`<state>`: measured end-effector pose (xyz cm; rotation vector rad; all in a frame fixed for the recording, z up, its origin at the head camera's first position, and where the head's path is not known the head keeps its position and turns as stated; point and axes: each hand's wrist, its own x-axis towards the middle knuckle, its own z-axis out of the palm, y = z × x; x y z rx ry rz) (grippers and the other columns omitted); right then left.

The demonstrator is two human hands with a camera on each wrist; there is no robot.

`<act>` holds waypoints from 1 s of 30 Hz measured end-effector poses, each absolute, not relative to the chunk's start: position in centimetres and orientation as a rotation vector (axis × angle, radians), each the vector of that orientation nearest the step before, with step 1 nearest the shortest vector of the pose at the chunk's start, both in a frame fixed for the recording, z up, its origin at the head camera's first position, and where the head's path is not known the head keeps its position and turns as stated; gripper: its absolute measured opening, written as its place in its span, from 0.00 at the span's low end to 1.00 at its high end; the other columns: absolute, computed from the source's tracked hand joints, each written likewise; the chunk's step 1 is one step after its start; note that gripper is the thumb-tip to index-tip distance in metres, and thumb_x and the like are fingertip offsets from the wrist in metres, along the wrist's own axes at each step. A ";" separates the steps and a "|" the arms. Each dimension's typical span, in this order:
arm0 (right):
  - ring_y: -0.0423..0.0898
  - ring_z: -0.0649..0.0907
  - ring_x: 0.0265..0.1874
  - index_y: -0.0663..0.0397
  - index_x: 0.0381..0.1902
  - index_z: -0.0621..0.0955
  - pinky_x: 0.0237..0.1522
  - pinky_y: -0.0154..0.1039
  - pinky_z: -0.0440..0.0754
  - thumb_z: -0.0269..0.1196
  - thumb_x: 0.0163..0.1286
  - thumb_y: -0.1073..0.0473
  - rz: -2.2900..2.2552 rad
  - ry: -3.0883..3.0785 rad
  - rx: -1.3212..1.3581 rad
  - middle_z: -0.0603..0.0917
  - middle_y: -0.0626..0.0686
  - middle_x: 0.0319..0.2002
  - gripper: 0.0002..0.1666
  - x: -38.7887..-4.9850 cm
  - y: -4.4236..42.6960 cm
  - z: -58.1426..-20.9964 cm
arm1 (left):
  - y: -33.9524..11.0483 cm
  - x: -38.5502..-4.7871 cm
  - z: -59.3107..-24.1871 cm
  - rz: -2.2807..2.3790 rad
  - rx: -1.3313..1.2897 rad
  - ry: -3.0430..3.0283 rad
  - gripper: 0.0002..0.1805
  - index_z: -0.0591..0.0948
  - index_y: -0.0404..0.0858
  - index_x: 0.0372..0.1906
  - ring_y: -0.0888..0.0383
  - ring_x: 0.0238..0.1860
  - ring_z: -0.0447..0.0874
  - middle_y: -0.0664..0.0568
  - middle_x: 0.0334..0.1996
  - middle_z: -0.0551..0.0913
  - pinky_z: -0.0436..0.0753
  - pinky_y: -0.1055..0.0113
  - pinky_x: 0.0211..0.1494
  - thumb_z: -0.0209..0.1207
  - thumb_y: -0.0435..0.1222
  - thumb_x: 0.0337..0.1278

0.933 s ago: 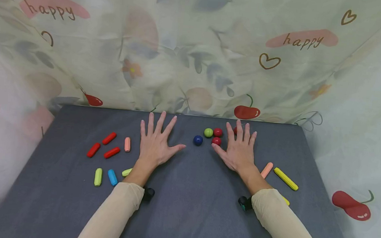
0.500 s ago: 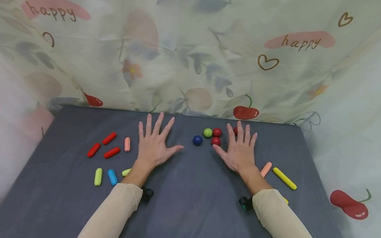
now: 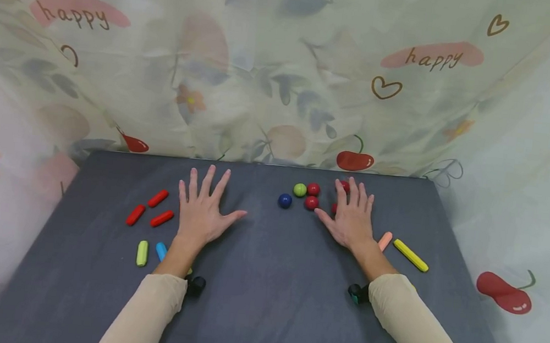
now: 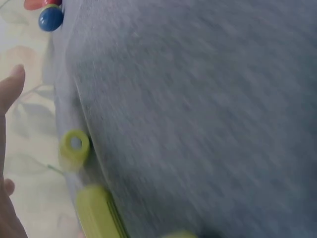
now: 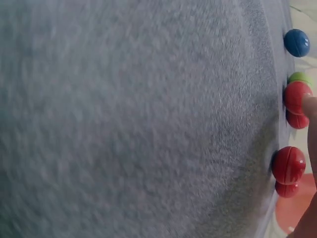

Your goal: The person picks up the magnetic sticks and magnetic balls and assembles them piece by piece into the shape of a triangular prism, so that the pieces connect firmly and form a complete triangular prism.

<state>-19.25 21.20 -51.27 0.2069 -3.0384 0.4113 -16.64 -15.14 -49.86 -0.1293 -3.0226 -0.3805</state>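
Observation:
My left hand [image 3: 201, 211] is spread with fingers straight and holds nothing. Red short sticks [image 3: 161, 218] lie to its left, and a blue one [image 3: 161, 251] is partly covered by the forearm. Near that wrist, a light green piece [image 4: 75, 148] shows a hole in its end in the left wrist view. My right hand [image 3: 352, 220], also spread and holding nothing, is over or beside several red balls. One red ball [image 3: 345, 186] shows behind its fingers; another [image 5: 289, 165] appears in the right wrist view. Whether the fingers touch any ball, I cannot tell.
Between the hands lie a blue ball [image 3: 285, 200], a green ball [image 3: 300, 190] and red balls [image 3: 311, 202]. Right of the right wrist are a salmon stick [image 3: 385, 240] and a long yellow stick [image 3: 411, 255]. A patterned cloth [image 3: 288, 84] hangs behind the grey tabletop [image 3: 262, 303].
My left hand has moved left and slightly toward me, covering the short salmon piece. The right hand has shifted slightly right, so more of the red balls behind it shows.

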 end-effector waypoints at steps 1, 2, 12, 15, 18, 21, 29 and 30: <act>0.69 0.48 0.80 0.48 0.82 0.51 0.78 0.72 0.46 0.60 0.69 0.29 0.425 -3.032 0.203 0.47 0.64 0.81 0.56 -19.2 21.2 -51.3 | -15.5 -16.4 -49.8 -0.382 -0.122 -3.023 0.58 0.40 0.66 0.82 0.36 0.84 0.28 0.51 0.85 0.39 0.35 0.31 0.80 0.53 0.78 0.51; 0.69 0.49 0.80 0.48 0.82 0.52 0.77 0.71 0.49 0.61 0.69 0.30 0.440 -3.027 0.197 0.48 0.65 0.81 0.56 -19.1 21.2 -51.4 | -15.8 -16.2 -49.8 -0.391 -0.113 -3.023 0.59 0.40 0.65 0.82 0.35 0.84 0.29 0.51 0.85 0.40 0.35 0.30 0.80 0.54 0.78 0.51; 0.65 0.66 0.61 0.57 0.75 0.62 0.60 0.63 0.71 0.66 0.71 0.42 0.596 -2.958 0.109 0.63 0.68 0.69 0.45 -18.1 21.3 -51.8 | -17.3 -13.9 -50.0 -0.515 0.019 -3.067 0.60 0.53 0.53 0.82 0.31 0.81 0.39 0.39 0.79 0.57 0.37 0.28 0.78 0.66 0.70 0.48; 0.65 0.68 0.58 0.57 0.70 0.68 0.59 0.62 0.71 0.65 0.73 0.46 0.653 -2.932 0.113 0.67 0.67 0.64 0.36 -17.9 21.3 -52.1 | -17.4 -13.3 -50.1 -0.540 0.036 -3.075 0.53 0.67 0.43 0.74 0.32 0.79 0.47 0.37 0.73 0.65 0.38 0.29 0.79 0.67 0.69 0.48; 0.65 0.71 0.56 0.59 0.66 0.73 0.58 0.61 0.70 0.64 0.74 0.50 0.702 -2.914 0.119 0.70 0.67 0.60 0.30 -17.8 21.4 -52.4 | -17.4 -13.1 -50.1 -0.537 0.036 -3.106 0.44 0.76 0.37 0.57 0.34 0.74 0.53 0.36 0.65 0.70 0.39 0.31 0.80 0.67 0.68 0.50; 0.65 0.72 0.54 0.60 0.64 0.75 0.58 0.61 0.70 0.64 0.74 0.55 0.731 -2.905 0.109 0.73 0.67 0.57 0.25 -17.8 21.6 -52.7 | -17.3 -13.1 -50.1 -0.534 0.020 -3.141 0.35 0.79 0.37 0.44 0.34 0.73 0.53 0.36 0.61 0.72 0.39 0.31 0.80 0.68 0.65 0.52; 0.63 0.73 0.49 0.62 0.62 0.79 0.55 0.58 0.72 0.67 0.71 0.55 0.804 -2.905 0.101 0.76 0.66 0.51 0.26 -17.7 21.5 -52.5 | -17.0 -13.2 -50.0 -0.568 -0.009 -3.143 0.17 0.79 0.41 0.30 0.35 0.73 0.53 0.40 0.54 0.76 0.38 0.31 0.80 0.70 0.49 0.58; 0.62 0.73 0.49 0.62 0.62 0.79 0.54 0.58 0.71 0.67 0.71 0.54 0.811 -2.911 0.101 0.76 0.66 0.50 0.26 -17.5 21.5 -52.5 | -16.9 -13.2 -50.0 -0.578 -0.019 -3.133 0.16 0.79 0.41 0.31 0.36 0.72 0.54 0.41 0.53 0.76 0.38 0.31 0.80 0.69 0.48 0.58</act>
